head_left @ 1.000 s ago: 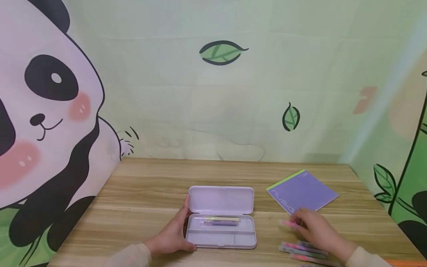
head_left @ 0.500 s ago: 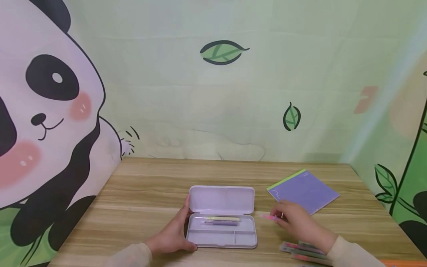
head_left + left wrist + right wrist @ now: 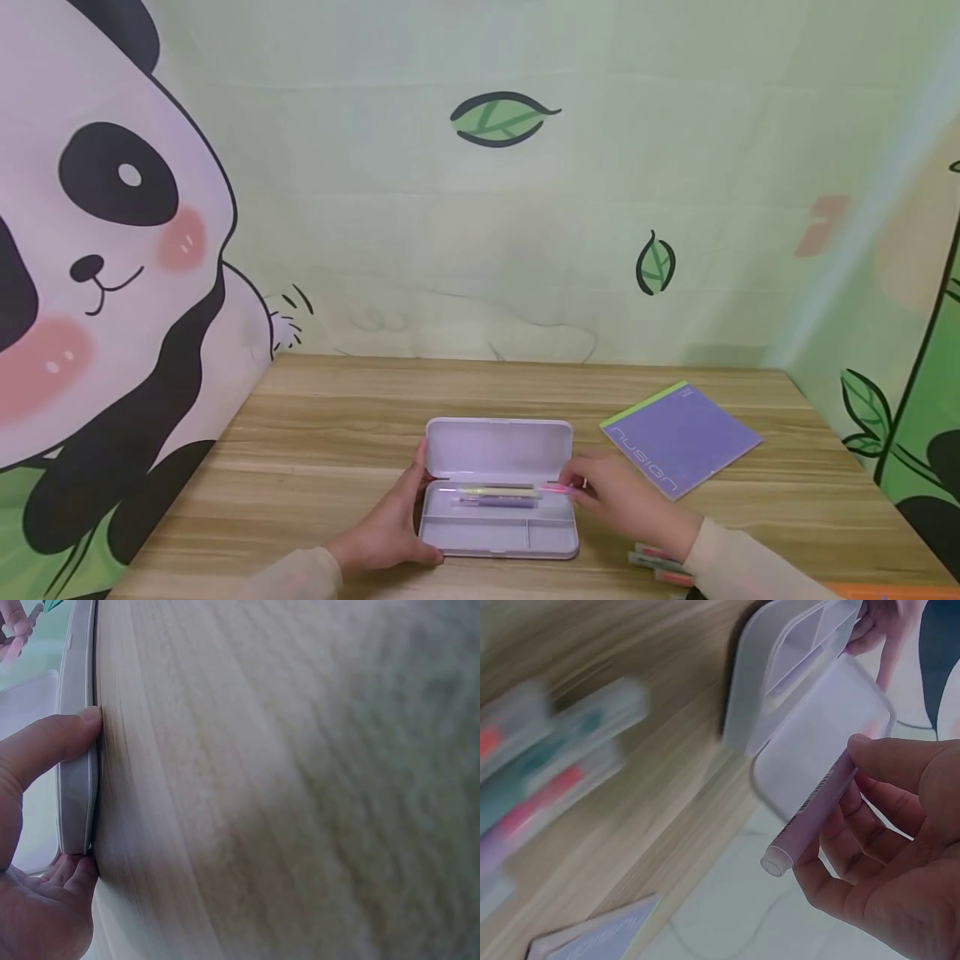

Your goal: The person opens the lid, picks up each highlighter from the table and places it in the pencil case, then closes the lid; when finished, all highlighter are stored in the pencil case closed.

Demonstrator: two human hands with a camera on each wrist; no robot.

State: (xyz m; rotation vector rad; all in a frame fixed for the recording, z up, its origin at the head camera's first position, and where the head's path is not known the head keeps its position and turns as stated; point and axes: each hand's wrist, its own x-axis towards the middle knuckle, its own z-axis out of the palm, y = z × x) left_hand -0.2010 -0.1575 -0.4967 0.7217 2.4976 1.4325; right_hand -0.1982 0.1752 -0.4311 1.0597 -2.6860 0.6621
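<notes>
A white pencil case [image 3: 472, 535] lies with its lid raised on the wooden table. My left hand [image 3: 386, 525] holds its left end, thumb at the front edge and fingers round the side, as the left wrist view also shows. My right hand [image 3: 630, 498] pinches a pink-purple marker pen [image 3: 814, 814] between thumb and fingers; a barcode and a clear end show on its barrel. In the head view its pink tip overlaps the right end of the back compartment. A yellow pen [image 3: 498, 492] and a purple pen [image 3: 498, 502] lie in that compartment.
Several capped markers [image 3: 660, 563] lie at the table's front right, partly hidden by my right sleeve. A purple notebook [image 3: 682, 442] with a green spine lies behind them. An orange edge [image 3: 892, 591] shows at the lower right. A panda-print cloth [image 3: 375, 208] hangs behind the table.
My right hand has carried the pink-purple marker left, from beside the loose markers to the case's right end. My left hand has stayed on the case.
</notes>
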